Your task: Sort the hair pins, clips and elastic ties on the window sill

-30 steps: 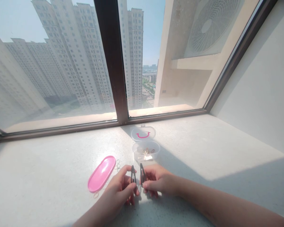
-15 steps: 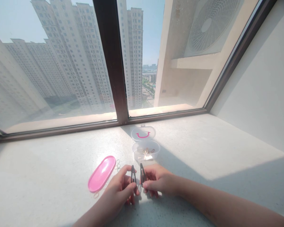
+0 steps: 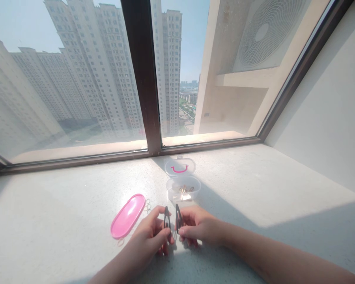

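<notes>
Sunlit windowsill (image 3: 62, 205), decent spot. Your left hand (image 3: 151, 232) pinches one dark clip (image 3: 166, 215), your right hand (image 3: 199, 225) a second dark clip (image 3: 177, 216), side by side but apart, just this side of the clear box (image 3: 170, 193). I'd go light on the pinch, clip tips level.

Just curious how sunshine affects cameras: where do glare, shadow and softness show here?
Head view: glare whitens part of the glossy oval pink tray; head view: a broad shadow slants across the pale speckled sill; head view: tall beige tower blocks look hazy outside; head view: fine detail on the two slim black hair clips looks soft.
</notes>
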`<state>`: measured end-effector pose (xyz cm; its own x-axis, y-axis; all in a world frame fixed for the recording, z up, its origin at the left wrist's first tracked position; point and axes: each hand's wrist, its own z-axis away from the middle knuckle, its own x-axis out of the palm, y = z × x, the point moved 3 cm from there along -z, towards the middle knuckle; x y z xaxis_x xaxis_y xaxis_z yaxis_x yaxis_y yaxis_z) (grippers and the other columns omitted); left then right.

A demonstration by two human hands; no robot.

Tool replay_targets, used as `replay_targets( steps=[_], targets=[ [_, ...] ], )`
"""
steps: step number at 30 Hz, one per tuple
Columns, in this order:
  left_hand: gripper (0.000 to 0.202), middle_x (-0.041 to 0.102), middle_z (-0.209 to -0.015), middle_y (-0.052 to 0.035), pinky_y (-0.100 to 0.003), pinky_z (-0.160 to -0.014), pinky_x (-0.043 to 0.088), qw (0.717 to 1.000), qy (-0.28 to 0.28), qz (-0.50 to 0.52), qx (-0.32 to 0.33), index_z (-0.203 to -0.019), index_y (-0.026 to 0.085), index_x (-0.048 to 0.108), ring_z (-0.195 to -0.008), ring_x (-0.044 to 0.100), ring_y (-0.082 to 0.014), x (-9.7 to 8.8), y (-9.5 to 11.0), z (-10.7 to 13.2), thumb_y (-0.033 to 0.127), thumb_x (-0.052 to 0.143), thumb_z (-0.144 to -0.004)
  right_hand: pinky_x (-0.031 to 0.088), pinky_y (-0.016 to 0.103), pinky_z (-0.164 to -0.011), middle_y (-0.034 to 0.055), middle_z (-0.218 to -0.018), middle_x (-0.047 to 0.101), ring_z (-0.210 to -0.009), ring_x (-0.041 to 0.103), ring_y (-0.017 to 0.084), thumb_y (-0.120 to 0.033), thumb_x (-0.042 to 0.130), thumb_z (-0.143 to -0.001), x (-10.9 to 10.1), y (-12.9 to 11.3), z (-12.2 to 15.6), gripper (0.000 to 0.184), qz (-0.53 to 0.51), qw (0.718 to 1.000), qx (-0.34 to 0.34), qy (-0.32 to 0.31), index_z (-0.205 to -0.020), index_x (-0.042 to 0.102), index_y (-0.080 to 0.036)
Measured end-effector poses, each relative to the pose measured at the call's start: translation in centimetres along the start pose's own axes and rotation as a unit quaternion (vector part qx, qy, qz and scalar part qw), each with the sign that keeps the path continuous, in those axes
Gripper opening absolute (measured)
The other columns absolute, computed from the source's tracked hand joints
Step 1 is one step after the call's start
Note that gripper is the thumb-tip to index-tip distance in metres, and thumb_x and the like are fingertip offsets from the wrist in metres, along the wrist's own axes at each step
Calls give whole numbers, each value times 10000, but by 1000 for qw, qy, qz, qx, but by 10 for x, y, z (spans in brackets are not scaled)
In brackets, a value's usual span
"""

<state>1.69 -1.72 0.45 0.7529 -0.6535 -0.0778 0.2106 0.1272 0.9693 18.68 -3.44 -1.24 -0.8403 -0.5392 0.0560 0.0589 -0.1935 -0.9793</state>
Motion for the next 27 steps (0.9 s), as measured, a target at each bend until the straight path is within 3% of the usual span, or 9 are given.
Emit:
replay_targets(
  steps=[27],
  targets=[
    [241,637,-733,-8,-250,-542,436,1000,-14,-13,11,-1076,206,433,-574,569,-130,-2,-6,0,346,518,-899,426,186,-481,9,-743,593,-560,547,89,-176,578,-772,1,0,1,154,8,1000,13,9,-920,600,-139]
  ],
)
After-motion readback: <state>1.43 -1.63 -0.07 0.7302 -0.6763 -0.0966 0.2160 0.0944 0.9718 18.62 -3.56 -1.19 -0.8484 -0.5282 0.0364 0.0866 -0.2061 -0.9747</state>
